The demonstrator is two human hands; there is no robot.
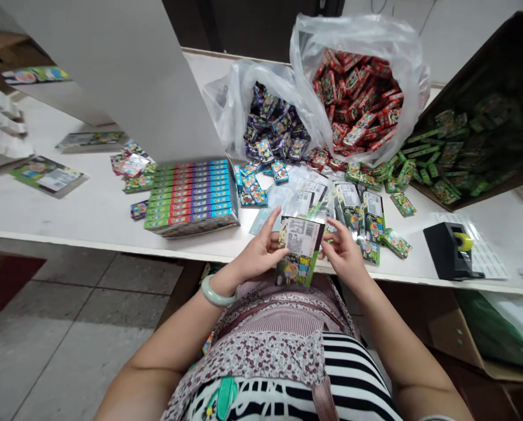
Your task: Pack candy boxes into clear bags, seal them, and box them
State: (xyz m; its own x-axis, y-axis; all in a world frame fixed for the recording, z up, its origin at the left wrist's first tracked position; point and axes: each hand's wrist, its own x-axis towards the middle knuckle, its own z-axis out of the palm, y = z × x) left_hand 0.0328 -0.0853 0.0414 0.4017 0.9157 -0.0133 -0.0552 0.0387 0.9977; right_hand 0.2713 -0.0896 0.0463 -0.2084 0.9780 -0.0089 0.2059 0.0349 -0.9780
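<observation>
A printed pouch (300, 248) with a white label and colourful lettering is held up in front of my lap, at the table's front edge. My left hand (261, 251), with a pale bangle on the wrist, grips its left side, thumb across the front. At the pouch's right edge is my right hand (340, 252), its thumb and fingers closed on that edge. Behind them several similar labelled pouches (350, 204) lie overlapping on the white table (103, 225). To the left stands a box (193, 196) filled with rows of green, red, purple and blue packets.
Clear plastic bags hold purple packets (276, 120) and red packets (360, 96). A dark-sided carton (489, 117) at right spills green packets (432, 146). A black tape dispenser (447, 251) sits at the right edge. One flat pouch (48, 175) lies far left.
</observation>
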